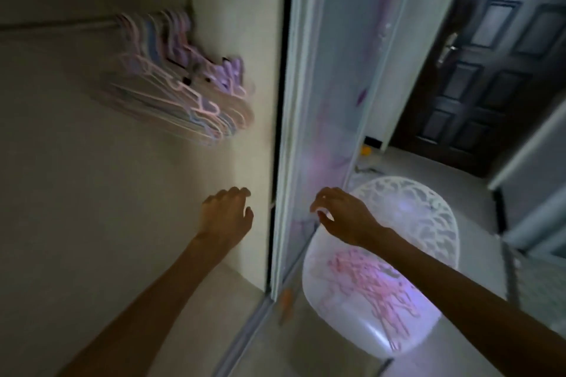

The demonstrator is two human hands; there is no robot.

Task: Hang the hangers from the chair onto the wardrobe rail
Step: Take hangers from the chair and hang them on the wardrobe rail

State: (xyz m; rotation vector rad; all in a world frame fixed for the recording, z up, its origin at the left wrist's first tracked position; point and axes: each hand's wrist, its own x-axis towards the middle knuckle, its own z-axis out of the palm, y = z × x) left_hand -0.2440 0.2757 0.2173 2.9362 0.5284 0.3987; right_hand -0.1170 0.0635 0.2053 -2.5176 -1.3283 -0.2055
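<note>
Several pink, purple and blue hangers (180, 82) hang bunched on the wardrobe rail (55, 24) at the upper left, blurred. A pile of pink hangers (370, 291) lies on the seat of a white plastic chair (407, 211) at the lower right. My left hand (226, 214) is inside the wardrobe below the hung hangers, fingers loosely curled, holding nothing. My right hand (340, 214) hovers above the chair seat near the wardrobe door, fingers loosely bent and empty.
A sliding wardrobe door (330, 101) with a pale floral pattern stands between my hands. A dark panelled door (490, 55) is at the upper right. Grey furniture (533, 193) stands at the right edge. A small orange object (366, 150) lies on the floor.
</note>
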